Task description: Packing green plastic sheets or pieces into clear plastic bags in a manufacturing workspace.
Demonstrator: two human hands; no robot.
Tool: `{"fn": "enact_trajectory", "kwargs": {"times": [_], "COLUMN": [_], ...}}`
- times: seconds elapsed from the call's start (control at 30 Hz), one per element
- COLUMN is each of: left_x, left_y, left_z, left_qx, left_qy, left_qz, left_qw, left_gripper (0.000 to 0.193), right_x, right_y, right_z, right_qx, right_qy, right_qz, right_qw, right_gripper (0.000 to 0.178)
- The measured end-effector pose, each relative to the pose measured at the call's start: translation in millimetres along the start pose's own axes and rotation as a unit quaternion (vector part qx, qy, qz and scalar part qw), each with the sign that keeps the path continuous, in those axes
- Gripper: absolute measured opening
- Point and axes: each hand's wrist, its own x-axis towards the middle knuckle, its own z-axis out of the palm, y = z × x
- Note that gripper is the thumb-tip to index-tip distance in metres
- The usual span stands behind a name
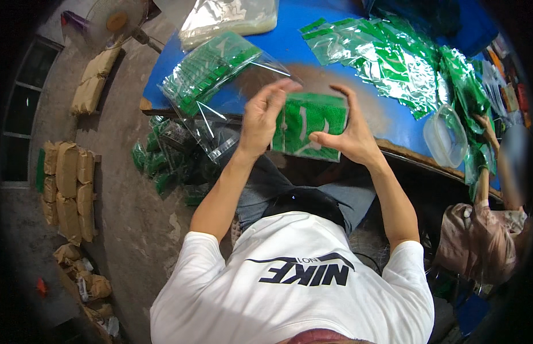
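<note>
A thick stack of green printed packets (306,123) is held upright at the table's front edge, above my lap. My right hand (349,135) grips its right side, with the thumb across the front and the fingers behind. At its upper left side, my left hand (269,112) closes against it with bent fingers, slightly blurred. Just left of my left hand, a clear plastic bag (220,71) full of similar green packets lies over the table edge, its open end hanging down.
The blue table (289,43) bears clear bags (229,20), spread green packets (387,63) and a clear plastic tub (444,136). At right, another person's hand (485,127) touches green packets. Bagged green bundles (157,157) lie below the table; brown paper parcels (67,183) and a fan (117,22) stand left.
</note>
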Motion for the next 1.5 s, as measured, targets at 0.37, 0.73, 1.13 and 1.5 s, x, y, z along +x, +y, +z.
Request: {"fn": "enact_trajectory", "kwargs": {"times": [0.37,0.73,1.13,1.5], "left_x": [-17,-9,5,37], "left_y": [25,77,88,65], "left_z": [-84,-78,-57,14], "left_qx": [0.863,0.701,0.692,0.663], "left_qy": [0.1,0.171,0.15,0.098], "left_qz": [0.178,0.297,0.301,0.361], "left_qw": [0.462,0.625,0.639,0.649], "left_gripper": [0.056,0.011,0.007,0.011], "right_x": [18,76,77,191], "right_y": [47,21,-8,70], "right_z": [-11,66,115,112], "right_qx": [-0.175,0.204,0.275,0.507], "right_qy": [0.271,-0.132,0.078,-0.136], "right_qz": [-0.185,0.102,0.164,0.109], "right_qw": [0.928,0.965,0.944,0.844], "right_gripper": [0.099,0.077,0.074,0.053]}}
